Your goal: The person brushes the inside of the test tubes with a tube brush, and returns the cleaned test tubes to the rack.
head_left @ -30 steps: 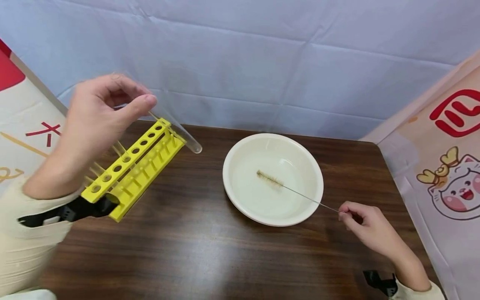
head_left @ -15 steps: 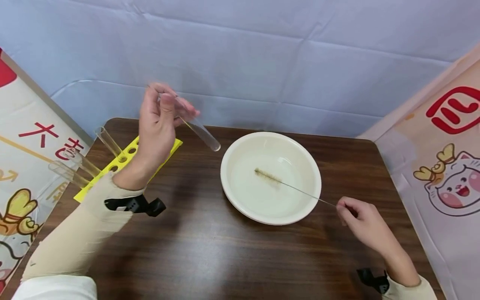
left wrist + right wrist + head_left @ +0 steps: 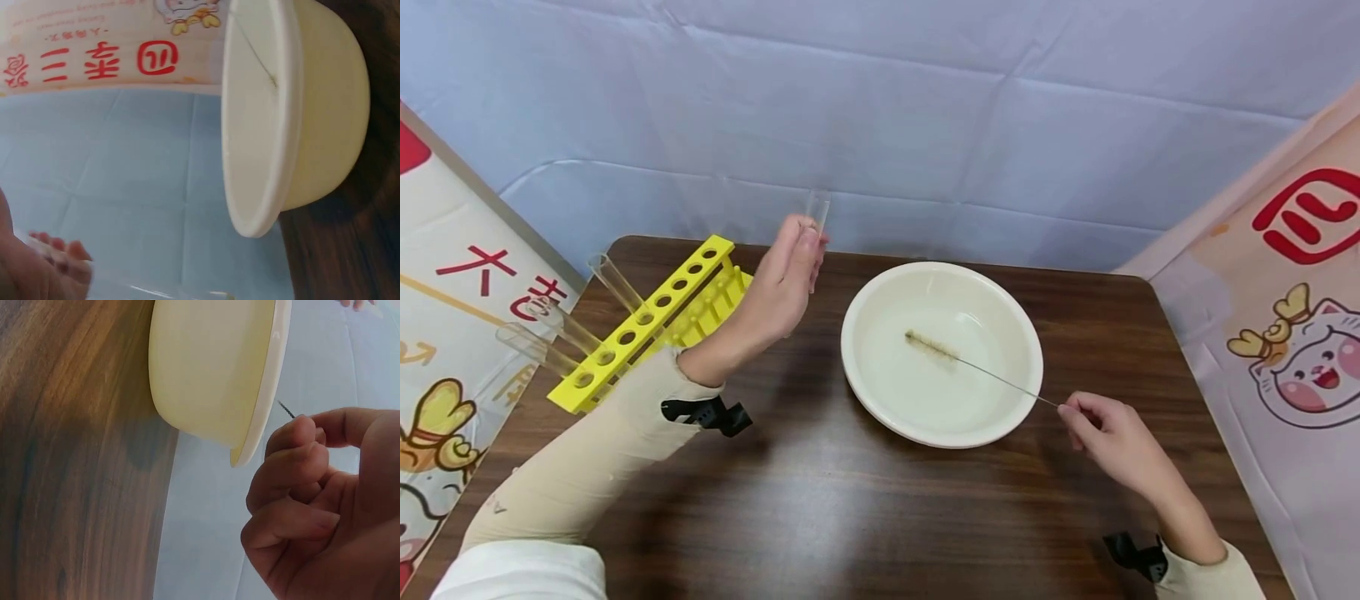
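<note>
Grips a clear test tube [image 3: 818, 210] in the left hand [image 3: 784, 287], raised between yellow test-tube rack [image 3: 653, 309] and cream basin [image 3: 917, 400], and pinches the test-tube brush [image 3: 931, 345] by its wire [image 3: 1011, 384] in the right hand [image 3: 1116, 437], apparently for reaching into that basin from beside it!

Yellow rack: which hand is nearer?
Left. The left hand is just to the rack's right, holding a tube; the right hand is across the bowl from the rack, pinching the brush.
</note>
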Tool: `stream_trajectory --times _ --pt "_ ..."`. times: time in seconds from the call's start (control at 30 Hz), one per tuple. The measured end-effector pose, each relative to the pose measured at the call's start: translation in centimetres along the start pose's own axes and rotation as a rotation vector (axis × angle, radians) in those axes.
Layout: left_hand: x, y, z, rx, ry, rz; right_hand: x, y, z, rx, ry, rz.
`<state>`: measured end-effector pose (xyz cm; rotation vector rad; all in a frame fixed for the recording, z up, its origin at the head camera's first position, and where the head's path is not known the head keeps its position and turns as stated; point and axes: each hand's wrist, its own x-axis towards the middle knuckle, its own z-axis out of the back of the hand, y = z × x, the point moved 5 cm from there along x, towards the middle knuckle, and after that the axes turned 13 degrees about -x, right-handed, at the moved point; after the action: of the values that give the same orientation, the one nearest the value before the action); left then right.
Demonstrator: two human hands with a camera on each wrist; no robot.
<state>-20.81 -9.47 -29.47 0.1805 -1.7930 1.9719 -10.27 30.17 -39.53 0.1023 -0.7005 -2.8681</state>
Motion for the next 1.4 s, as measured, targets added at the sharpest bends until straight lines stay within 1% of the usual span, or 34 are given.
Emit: stream_trajectory --times 0.03,0.1,0.17,0.23,0.33,0.43,0.5,0.57,0.7,0.77,0.83,0.9,0.97,1.1,1.17,1.27,1.33,1.4 --pt "-0.1 0.2 -0.2 0.002 0.031 0.033 0.0 0.0 -0.1 -0.002 0.012 -0.004" --pt "-0.2 0.5 -0.5 0.008 0.082 0.059 0.1 0.0 -0.3 -0.003 0.033 -0.006" --pt "-0.3 0.6 -0.8 0.034 0.118 0.045 0.1 0.1 -0.4 -0.001 0.042 -0.007" --pt "-0.4 0.6 -0.9 0.062 0.140 0.012 0.1 0.1 -0.3 0.004 0.031 -0.008" --pt "-0.5 0.6 -1.1 0.107 0.153 -0.027 0.0 0.2 -0.1 0.009 -0.010 -0.005" --pt "-0.6 1.0 -1.3 0.157 0.165 -0.035 -0.1 0.4 0.0 0.017 -0.055 0.009" --pt "-0.8 1.2 -1.4 0.182 0.173 -0.028 -0.2 0.5 0.0 0.025 -0.073 0.019" --pt "-0.9 1.6 -1.4 0.197 0.183 -0.005 -0.2 0.5 -0.1 0.033 -0.081 0.017" --pt "-1.1 2.1 -1.5 0.209 0.192 0.052 -0.2 0.4 -0.3 0.072 -0.084 -0.015" --pt "-1.2 2.3 -1.5 0.228 0.200 0.070 -0.1 0.4 -0.2 0.101 -0.097 -0.028" --pt "-1.3 2.4 -1.6 0.253 0.215 0.069 -0.2 0.5 0.1 0.132 -0.115 -0.025" --pt "-1.4 2.5 -1.6 0.291 0.236 0.055 -0.2 0.7 0.5 0.161 -0.143 -0.010" --pt "-1.6 2.4 -1.6 0.336 0.254 0.036 -0.2 0.8 0.9 0.202 -0.164 0.010" --pt "-1.9 2.5 -1.6 0.443 0.277 0.003 -0.4 0.8 1.5 0.317 -0.192 0.062" --pt "-2.1 2.6 -1.6 0.502 0.283 -0.028 -0.5 0.8 1.9 0.379 -0.197 0.110" --pt "-2.3 2.9 -1.6 0.593 0.284 -0.106 -0.7 0.6 2.4 0.510 -0.205 0.173" --pt "-2.4 3.1 -1.6 0.648 0.283 -0.147 -0.7 0.6 2.7 0.620 -0.198 0.211" --pt "-2.4 3.4 -1.7 0.695 0.288 -0.159 -0.7 0.5 2.9 0.729 -0.194 0.238"
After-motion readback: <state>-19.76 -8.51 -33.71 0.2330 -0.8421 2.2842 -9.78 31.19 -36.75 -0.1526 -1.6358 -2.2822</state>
